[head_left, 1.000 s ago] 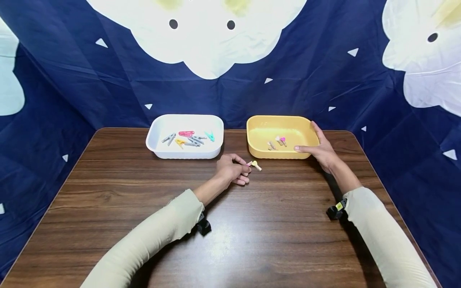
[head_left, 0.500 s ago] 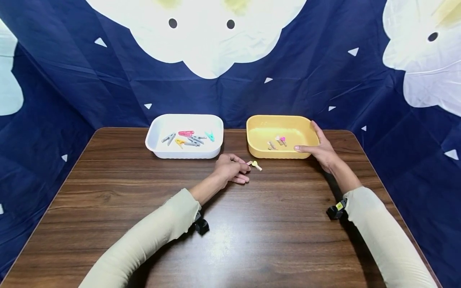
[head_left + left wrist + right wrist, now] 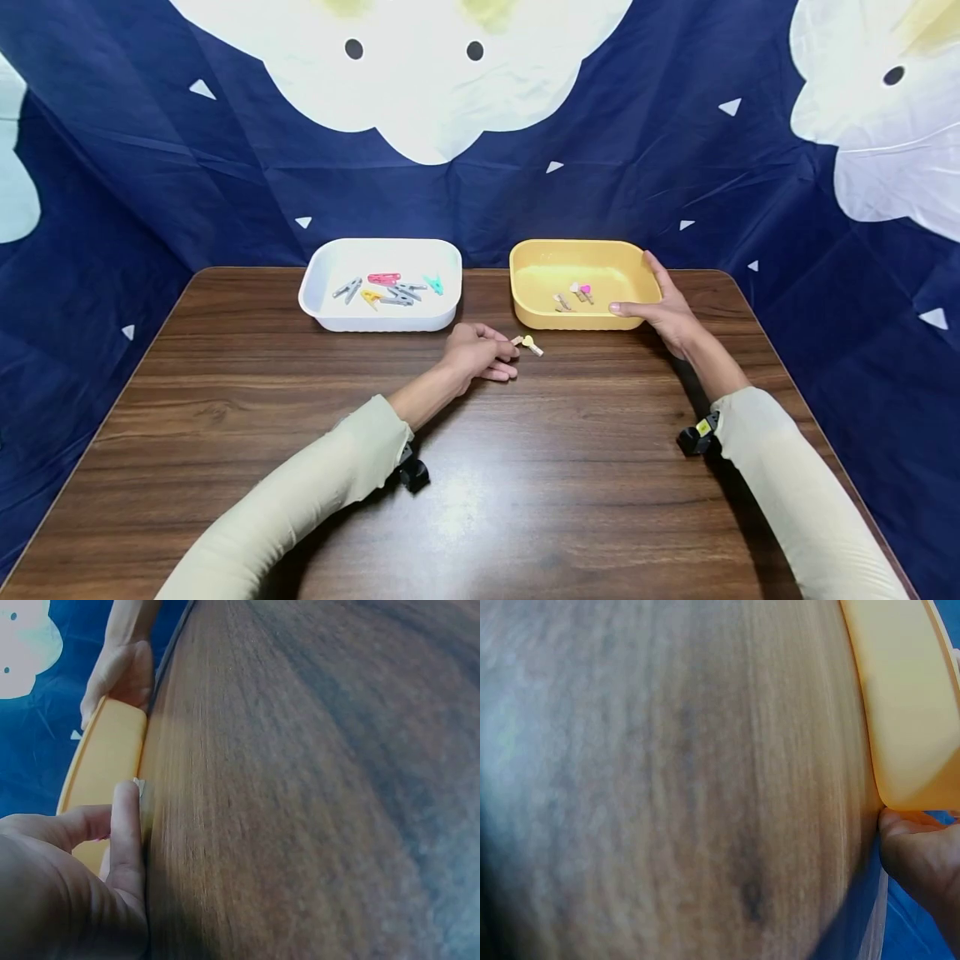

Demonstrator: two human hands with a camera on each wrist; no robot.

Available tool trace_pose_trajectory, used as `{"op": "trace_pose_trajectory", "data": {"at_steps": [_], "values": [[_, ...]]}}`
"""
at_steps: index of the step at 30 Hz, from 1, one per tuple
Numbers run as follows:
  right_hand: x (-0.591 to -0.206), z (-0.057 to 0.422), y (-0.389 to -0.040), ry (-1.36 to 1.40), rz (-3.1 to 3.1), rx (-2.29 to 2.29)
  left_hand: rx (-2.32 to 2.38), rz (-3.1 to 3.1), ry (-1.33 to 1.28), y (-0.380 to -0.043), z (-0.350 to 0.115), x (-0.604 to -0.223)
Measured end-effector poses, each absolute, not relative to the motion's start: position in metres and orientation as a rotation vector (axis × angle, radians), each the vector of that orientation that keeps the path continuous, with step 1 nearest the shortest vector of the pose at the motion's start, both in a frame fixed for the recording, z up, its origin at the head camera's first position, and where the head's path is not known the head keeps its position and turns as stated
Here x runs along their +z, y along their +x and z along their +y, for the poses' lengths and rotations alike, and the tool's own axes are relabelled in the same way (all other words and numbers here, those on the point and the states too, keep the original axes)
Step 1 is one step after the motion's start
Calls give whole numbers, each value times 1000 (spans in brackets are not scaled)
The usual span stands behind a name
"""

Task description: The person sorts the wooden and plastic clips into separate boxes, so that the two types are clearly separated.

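Observation:
My left hand is low over the table in front of the gap between the two trays. Thumb and forefinger pinch a mini clothespin, mostly hidden by the fingers; a bit of pink shows between them in the left wrist view. Just right of the fingertips lies another mini clothespin with a round yellow top. My right hand grips the right end of the yellow tray, thumb over the front rim and fingers along the side. Inside that tray lie several mini clothespins, some with heart-shaped tops.
To the left stands a white tray holding several larger plastic clothespins in grey, pink, yellow and teal. Both trays are at the far edge of the brown wooden table. A blue curtain with white shapes hangs behind.
The left forearm has shifted slightly left, while the fingers stay at the same mini clothespins. The right hand keeps its grip on the yellow tray.

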State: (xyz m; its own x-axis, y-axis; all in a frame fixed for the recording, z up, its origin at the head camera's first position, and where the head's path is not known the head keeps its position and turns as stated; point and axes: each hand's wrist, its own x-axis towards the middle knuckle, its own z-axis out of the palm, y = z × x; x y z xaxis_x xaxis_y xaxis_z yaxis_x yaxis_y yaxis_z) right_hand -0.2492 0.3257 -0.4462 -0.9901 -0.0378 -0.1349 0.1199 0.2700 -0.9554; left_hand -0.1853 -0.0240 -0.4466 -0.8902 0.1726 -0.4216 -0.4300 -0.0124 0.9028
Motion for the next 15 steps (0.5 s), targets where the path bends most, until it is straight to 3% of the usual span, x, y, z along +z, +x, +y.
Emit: {"op": "trace_pose_trajectory", "data": {"at_steps": [15], "values": [[-446,325,-249,81,2387,-1827,1953,1805,-199,-190,-29,-444]]}}
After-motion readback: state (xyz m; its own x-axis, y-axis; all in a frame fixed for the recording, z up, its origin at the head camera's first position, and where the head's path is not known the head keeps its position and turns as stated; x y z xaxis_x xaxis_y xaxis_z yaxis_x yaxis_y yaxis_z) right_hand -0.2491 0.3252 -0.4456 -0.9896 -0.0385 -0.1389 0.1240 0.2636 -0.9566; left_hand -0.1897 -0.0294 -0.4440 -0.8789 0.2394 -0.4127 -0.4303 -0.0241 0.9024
